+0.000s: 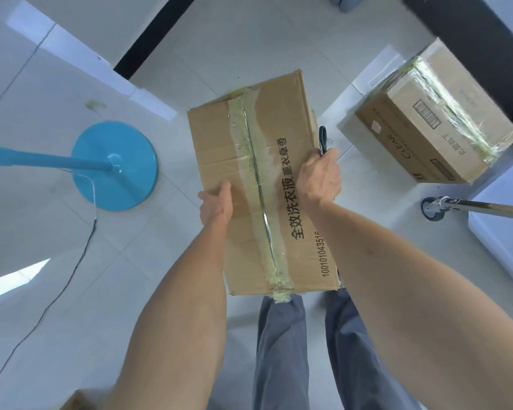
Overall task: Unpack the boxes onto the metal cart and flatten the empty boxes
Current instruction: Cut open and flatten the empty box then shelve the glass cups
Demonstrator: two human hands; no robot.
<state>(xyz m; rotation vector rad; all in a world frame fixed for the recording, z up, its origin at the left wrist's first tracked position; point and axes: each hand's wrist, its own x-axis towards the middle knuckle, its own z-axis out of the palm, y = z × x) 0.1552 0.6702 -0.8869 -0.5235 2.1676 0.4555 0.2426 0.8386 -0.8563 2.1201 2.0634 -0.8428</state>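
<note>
Boxes are both still taped, so we're basically at the start here. We're holding the nearer box [258,184] up in front of us over the floor, above our legs, tape strip running down the middle of its top and looking unbroken. Our left hand [216,204] is gripping the box's left edge, thumb lying on top and the fingers hidden round the side. Our right hand [319,176] is curled over the right edge, and it's also holding something dark with a loop handle, scissors [323,140] as far as we can tell, poking up beside the box. That's our guess for what's cutting the tape next.

The second box [436,122] is sitting well off to the right, also wrapped in tape, resting on what seems to be a low shelf of the cart [486,207]; only a wheel and a metal bar are showing, so we're not sure.

Nothing's unpacked or flattened yet, and we can't see inside either box. A blue fan stand [114,165] is standing on the floor to the left, clear of everything.
</note>
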